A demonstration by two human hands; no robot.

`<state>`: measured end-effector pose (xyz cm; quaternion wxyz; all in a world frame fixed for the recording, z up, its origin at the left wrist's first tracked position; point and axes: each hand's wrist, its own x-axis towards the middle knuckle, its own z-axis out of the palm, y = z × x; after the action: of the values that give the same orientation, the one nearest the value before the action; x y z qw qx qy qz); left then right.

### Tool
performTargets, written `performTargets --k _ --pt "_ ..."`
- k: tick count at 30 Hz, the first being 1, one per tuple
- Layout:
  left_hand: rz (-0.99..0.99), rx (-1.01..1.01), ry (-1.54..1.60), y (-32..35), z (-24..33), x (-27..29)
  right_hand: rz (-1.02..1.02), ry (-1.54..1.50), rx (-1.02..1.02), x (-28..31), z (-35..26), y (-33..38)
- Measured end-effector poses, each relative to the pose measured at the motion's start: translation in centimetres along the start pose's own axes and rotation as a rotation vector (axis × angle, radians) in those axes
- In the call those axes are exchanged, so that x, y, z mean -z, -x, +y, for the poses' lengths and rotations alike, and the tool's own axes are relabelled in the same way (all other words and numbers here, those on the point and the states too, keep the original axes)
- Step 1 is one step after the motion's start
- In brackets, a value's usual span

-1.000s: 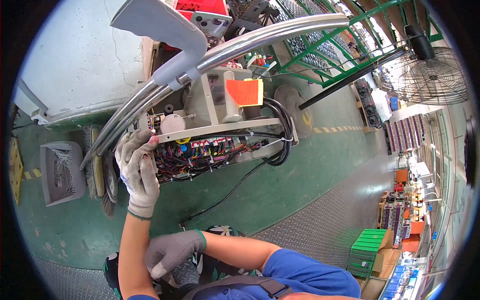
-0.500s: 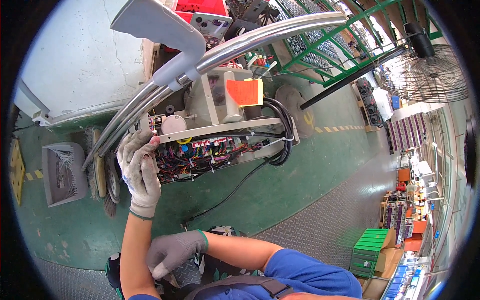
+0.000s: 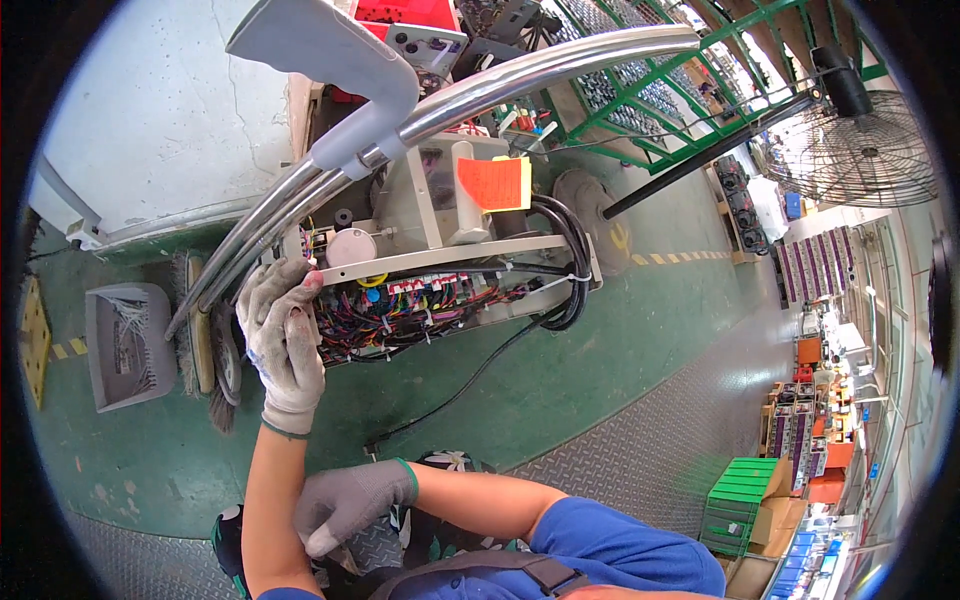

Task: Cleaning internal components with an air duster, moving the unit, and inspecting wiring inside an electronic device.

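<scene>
My left hand (image 3: 283,345), in a stained white work glove, rests at the left end of an opened beige machine frame (image 3: 440,256), its fingers bent over the corner. Inside the frame beside it runs a dense bundle of coloured wires (image 3: 400,318) with white connectors and cable ties. A round pale cap (image 3: 351,247) sits just beyond my fingertips. Low in front of me, my right hand (image 3: 352,503), in a grey glove with a green cuff, lies curled against my left forearm. Its fingertips are partly hidden, and whatever they may hold does not show.
Chromed handle tubes with a grey grip (image 3: 330,50) arch over the machine. A coiled black cable (image 3: 572,285) hangs at its right end and trails over the floor. A grey dustpan (image 3: 130,345) and brushes stand left; a pedestal fan (image 3: 862,150) stands far right.
Both hands keep the same places and poses. The whole view has shifted very slightly.
</scene>
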<state>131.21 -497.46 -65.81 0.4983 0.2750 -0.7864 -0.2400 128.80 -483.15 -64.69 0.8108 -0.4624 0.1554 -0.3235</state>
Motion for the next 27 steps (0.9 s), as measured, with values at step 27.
performTargets --k 27 --pt "0.009 -0.004 0.003 -0.03 0.02 -0.05 -0.004 0.060 -0.001 0.21 -0.40 -0.10"
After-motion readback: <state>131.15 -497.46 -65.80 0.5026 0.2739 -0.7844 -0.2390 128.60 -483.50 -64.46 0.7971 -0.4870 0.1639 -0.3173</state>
